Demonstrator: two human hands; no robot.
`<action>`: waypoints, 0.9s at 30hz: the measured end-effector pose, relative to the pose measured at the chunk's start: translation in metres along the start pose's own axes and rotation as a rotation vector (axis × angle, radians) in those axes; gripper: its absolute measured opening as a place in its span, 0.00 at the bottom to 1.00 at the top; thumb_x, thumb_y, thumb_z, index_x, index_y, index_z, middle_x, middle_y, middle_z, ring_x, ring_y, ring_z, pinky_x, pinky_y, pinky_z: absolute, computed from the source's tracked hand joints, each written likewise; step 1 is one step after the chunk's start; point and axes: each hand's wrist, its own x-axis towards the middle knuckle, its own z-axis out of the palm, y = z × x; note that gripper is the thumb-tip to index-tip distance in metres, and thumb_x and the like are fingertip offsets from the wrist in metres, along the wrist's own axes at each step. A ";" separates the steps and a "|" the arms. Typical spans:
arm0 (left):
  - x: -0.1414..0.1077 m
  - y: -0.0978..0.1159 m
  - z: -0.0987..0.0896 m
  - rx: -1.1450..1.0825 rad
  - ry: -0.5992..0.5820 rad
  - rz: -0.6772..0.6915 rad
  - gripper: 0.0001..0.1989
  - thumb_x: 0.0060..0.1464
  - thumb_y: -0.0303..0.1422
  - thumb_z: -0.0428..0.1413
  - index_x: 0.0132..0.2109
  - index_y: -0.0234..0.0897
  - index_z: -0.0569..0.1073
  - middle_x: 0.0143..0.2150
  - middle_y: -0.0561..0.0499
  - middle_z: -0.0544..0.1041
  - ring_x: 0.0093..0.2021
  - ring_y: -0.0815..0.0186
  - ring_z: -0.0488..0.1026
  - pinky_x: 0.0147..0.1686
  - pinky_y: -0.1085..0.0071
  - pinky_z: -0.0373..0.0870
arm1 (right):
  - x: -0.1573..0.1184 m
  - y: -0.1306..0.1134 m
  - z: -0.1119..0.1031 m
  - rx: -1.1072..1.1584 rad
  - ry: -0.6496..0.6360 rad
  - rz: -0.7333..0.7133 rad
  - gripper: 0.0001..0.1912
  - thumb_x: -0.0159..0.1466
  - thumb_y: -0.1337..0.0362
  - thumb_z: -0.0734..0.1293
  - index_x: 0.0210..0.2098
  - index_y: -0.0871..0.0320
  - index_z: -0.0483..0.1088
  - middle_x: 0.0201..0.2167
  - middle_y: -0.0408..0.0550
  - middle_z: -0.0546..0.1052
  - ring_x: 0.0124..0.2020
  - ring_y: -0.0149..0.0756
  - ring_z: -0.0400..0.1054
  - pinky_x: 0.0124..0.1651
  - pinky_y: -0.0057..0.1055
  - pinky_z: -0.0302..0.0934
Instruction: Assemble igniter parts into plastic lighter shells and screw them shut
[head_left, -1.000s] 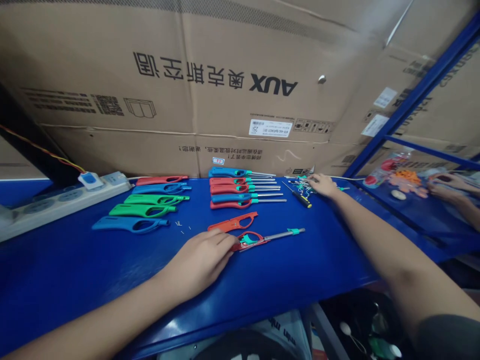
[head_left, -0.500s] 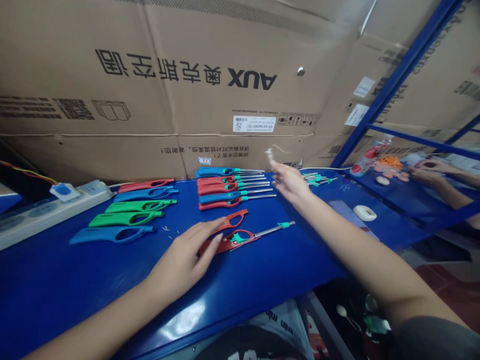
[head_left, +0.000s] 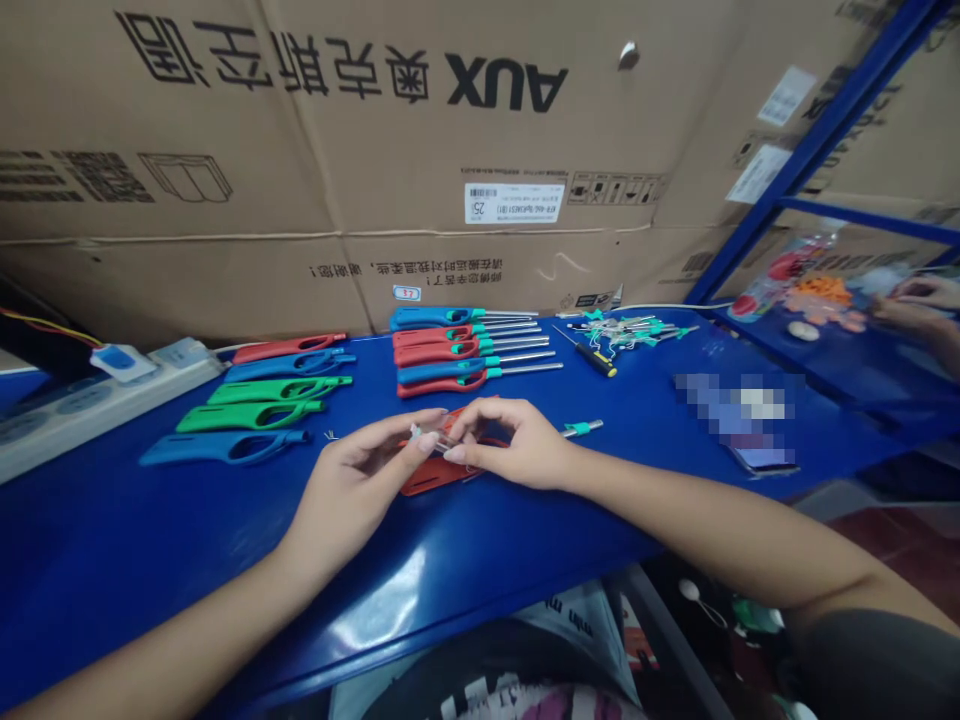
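Note:
My left hand (head_left: 349, 475) and my right hand (head_left: 521, 445) meet at mid-table, each with thumb and fingers pinched on a small whitish part (head_left: 417, 432). Fingers cover most of it, so its exact kind is unclear. Just beneath them lies an opened red lighter casing (head_left: 435, 477), partly hidden. To the right of my right hand, a metal tube with a green piece (head_left: 583, 429) sticks out. Behind my hands, several long-nosed lighters (head_left: 439, 374) in red and blue lie in a row. Several green, blue and red handle shells (head_left: 247, 417) lie to the left.
A yellow-black screwdriver (head_left: 595, 358) lies by a pile of metal tubes with green pieces and wires (head_left: 645, 328). A power strip (head_left: 82, 400) sits at left, a blurred phone (head_left: 750, 425) at right. Cardboard (head_left: 360, 200) stands behind. A co-worker's hand (head_left: 926, 295) is at far right.
My right hand has come back from the rear of the table with the whitish part, down and left to my left hand. My left hand has lifted off the red casing and grips the part too.

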 end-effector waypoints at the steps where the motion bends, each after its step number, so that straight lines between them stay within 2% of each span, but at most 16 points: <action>1: 0.000 0.001 0.000 -0.036 -0.020 -0.014 0.20 0.53 0.44 0.66 0.49 0.38 0.82 0.47 0.46 0.84 0.47 0.57 0.82 0.49 0.67 0.79 | 0.000 0.000 0.001 0.005 0.006 -0.011 0.10 0.60 0.59 0.75 0.36 0.59 0.74 0.28 0.41 0.75 0.30 0.30 0.68 0.39 0.30 0.64; 5: 0.001 0.001 0.002 -0.101 -0.105 -0.015 0.13 0.54 0.38 0.67 0.44 0.37 0.83 0.47 0.47 0.84 0.49 0.58 0.81 0.51 0.69 0.78 | -0.003 0.002 0.002 -0.035 -0.044 -0.074 0.08 0.62 0.62 0.73 0.36 0.60 0.73 0.30 0.43 0.76 0.32 0.30 0.71 0.41 0.30 0.66; 9: 0.003 -0.002 0.002 -0.135 -0.086 0.000 0.10 0.53 0.36 0.67 0.41 0.36 0.82 0.42 0.48 0.85 0.43 0.62 0.82 0.46 0.71 0.78 | -0.007 -0.003 -0.008 -0.320 -0.120 -0.078 0.08 0.68 0.64 0.66 0.45 0.58 0.74 0.25 0.39 0.73 0.24 0.28 0.65 0.31 0.26 0.60; 10: 0.003 -0.002 0.001 -0.131 -0.079 0.003 0.10 0.53 0.37 0.66 0.40 0.36 0.81 0.40 0.49 0.84 0.41 0.63 0.82 0.45 0.72 0.78 | -0.007 -0.006 -0.012 -0.388 -0.162 -0.073 0.10 0.70 0.66 0.63 0.49 0.58 0.72 0.28 0.41 0.75 0.26 0.28 0.66 0.30 0.26 0.59; 13: 0.005 -0.003 -0.001 -0.088 -0.068 0.014 0.11 0.56 0.38 0.64 0.39 0.35 0.79 0.35 0.50 0.82 0.37 0.66 0.80 0.42 0.73 0.78 | -0.009 -0.019 -0.025 -0.530 -0.320 -0.108 0.15 0.72 0.70 0.58 0.56 0.56 0.67 0.47 0.50 0.77 0.42 0.33 0.71 0.42 0.29 0.64; 15: 0.005 -0.004 -0.003 -0.043 -0.050 0.000 0.12 0.55 0.39 0.65 0.39 0.34 0.78 0.34 0.50 0.81 0.35 0.66 0.79 0.39 0.73 0.77 | -0.009 -0.024 -0.030 -0.664 -0.402 -0.136 0.14 0.70 0.69 0.61 0.54 0.55 0.67 0.49 0.50 0.74 0.44 0.35 0.70 0.43 0.31 0.63; 18: 0.006 -0.006 -0.003 0.020 -0.018 -0.012 0.14 0.51 0.41 0.67 0.38 0.34 0.77 0.33 0.51 0.79 0.33 0.66 0.76 0.35 0.73 0.75 | -0.011 -0.026 -0.032 -0.887 -0.498 -0.156 0.08 0.68 0.63 0.66 0.47 0.54 0.70 0.48 0.49 0.73 0.38 0.35 0.69 0.36 0.31 0.60; 20: 0.006 -0.008 -0.003 0.032 -0.029 -0.032 0.16 0.50 0.42 0.67 0.37 0.34 0.77 0.32 0.50 0.79 0.32 0.66 0.76 0.34 0.72 0.75 | -0.011 -0.023 -0.031 -0.964 -0.522 -0.152 0.05 0.68 0.62 0.66 0.43 0.55 0.71 0.46 0.48 0.73 0.35 0.34 0.69 0.34 0.31 0.58; 24: 0.008 -0.007 -0.003 0.007 -0.081 -0.126 0.18 0.48 0.44 0.68 0.36 0.34 0.77 0.30 0.51 0.79 0.27 0.68 0.75 0.29 0.73 0.74 | -0.011 -0.018 -0.029 -0.923 -0.480 -0.092 0.04 0.70 0.65 0.64 0.41 0.57 0.71 0.44 0.47 0.74 0.36 0.34 0.70 0.35 0.31 0.59; 27: 0.009 -0.007 -0.002 -0.008 -0.089 -0.147 0.18 0.47 0.44 0.68 0.36 0.34 0.77 0.27 0.52 0.79 0.23 0.70 0.73 0.26 0.73 0.73 | -0.010 -0.017 -0.030 -0.866 -0.481 -0.069 0.04 0.68 0.64 0.67 0.42 0.56 0.70 0.45 0.46 0.74 0.38 0.34 0.71 0.37 0.30 0.60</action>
